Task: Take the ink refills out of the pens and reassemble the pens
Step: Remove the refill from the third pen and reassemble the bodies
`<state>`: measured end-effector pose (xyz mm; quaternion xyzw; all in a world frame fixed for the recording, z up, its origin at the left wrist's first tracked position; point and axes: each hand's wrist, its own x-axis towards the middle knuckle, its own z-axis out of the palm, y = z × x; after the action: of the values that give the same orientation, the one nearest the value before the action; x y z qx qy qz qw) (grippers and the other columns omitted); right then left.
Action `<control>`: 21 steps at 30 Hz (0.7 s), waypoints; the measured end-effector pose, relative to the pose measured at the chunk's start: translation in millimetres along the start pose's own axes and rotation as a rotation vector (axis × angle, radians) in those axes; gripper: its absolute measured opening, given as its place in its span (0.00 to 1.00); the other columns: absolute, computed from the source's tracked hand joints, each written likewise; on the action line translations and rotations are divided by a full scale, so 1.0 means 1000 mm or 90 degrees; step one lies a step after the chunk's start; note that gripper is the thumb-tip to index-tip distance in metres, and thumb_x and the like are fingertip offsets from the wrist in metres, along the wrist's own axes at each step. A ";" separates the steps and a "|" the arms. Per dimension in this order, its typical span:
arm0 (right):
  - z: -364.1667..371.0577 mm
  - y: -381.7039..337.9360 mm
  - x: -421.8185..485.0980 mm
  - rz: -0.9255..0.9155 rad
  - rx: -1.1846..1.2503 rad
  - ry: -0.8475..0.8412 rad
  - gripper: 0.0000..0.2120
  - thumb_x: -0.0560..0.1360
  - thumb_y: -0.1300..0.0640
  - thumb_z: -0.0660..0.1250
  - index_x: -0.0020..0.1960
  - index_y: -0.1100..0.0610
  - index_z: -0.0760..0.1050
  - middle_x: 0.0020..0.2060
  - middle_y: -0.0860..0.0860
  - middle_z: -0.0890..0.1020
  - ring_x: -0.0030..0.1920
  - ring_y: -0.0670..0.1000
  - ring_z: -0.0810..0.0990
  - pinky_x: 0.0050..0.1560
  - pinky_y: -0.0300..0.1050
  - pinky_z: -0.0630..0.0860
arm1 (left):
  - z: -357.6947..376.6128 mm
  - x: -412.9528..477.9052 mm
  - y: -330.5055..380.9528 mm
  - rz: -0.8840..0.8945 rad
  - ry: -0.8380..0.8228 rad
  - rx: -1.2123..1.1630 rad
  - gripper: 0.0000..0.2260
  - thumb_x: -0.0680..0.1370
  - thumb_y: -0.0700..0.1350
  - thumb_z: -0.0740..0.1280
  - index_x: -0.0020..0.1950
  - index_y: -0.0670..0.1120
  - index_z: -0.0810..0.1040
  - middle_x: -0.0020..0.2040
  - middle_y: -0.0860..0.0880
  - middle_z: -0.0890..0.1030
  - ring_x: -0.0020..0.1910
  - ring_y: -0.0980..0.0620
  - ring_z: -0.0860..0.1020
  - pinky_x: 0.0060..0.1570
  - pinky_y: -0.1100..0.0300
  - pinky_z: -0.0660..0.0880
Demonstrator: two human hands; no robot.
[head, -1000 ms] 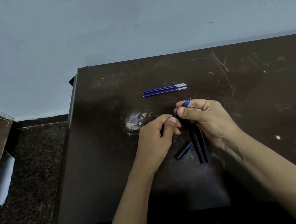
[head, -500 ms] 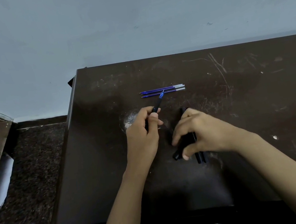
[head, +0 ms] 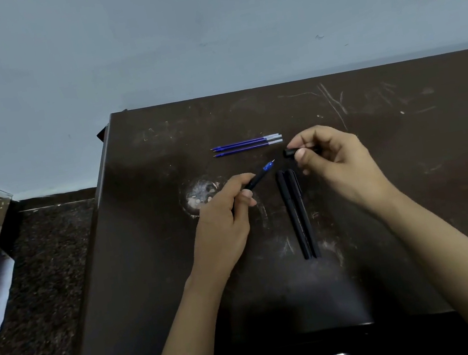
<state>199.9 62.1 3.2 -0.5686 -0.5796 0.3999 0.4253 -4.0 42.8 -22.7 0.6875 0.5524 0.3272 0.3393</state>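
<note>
Uncapped pen (head: 257, 178) clamped in left hand (head: 225, 224), blue tip aimed up-right toward cap (head: 289, 152) pinched by right hand (head: 338, 167). Two black pens (head: 296, 213) laid lengthwise between hands; three refills (head: 247, 145) crosswise beyond on table (head: 415, 210).

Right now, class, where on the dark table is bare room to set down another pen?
Free: the scratched right part of the dark brown table, beyond the right hand, and the near strip below the two black pens. Crowded: the middle, between three blue refills, both hands and the pens.
</note>
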 end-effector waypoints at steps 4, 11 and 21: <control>-0.004 -0.002 0.001 -0.009 0.026 -0.023 0.05 0.75 0.65 0.67 0.49 0.60 0.79 0.40 0.46 0.80 0.37 0.43 0.76 0.43 0.35 0.73 | 0.003 0.000 -0.001 0.010 -0.008 0.017 0.12 0.82 0.44 0.59 0.62 0.53 0.77 0.39 0.57 0.80 0.41 0.61 0.77 0.41 0.75 0.69; -0.003 -0.003 -0.001 0.013 -0.039 -0.053 0.05 0.73 0.63 0.69 0.47 0.56 0.81 0.41 0.49 0.82 0.41 0.47 0.78 0.49 0.43 0.74 | 0.004 -0.002 0.002 0.004 -0.028 0.033 0.11 0.81 0.45 0.61 0.60 0.56 0.77 0.39 0.56 0.81 0.41 0.58 0.79 0.42 0.63 0.75; 0.013 -0.004 -0.008 0.029 -0.165 -0.129 0.06 0.71 0.58 0.73 0.46 0.49 0.82 0.40 0.47 0.84 0.40 0.47 0.81 0.45 0.37 0.76 | 0.009 -0.004 0.006 -0.019 -0.039 0.031 0.08 0.79 0.47 0.64 0.55 0.52 0.81 0.40 0.56 0.83 0.41 0.60 0.80 0.45 0.58 0.77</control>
<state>186.1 54.0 2.8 -0.5887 -0.6532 0.3862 0.2786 6.2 37.1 -23.3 0.6972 0.5595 0.2872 0.3441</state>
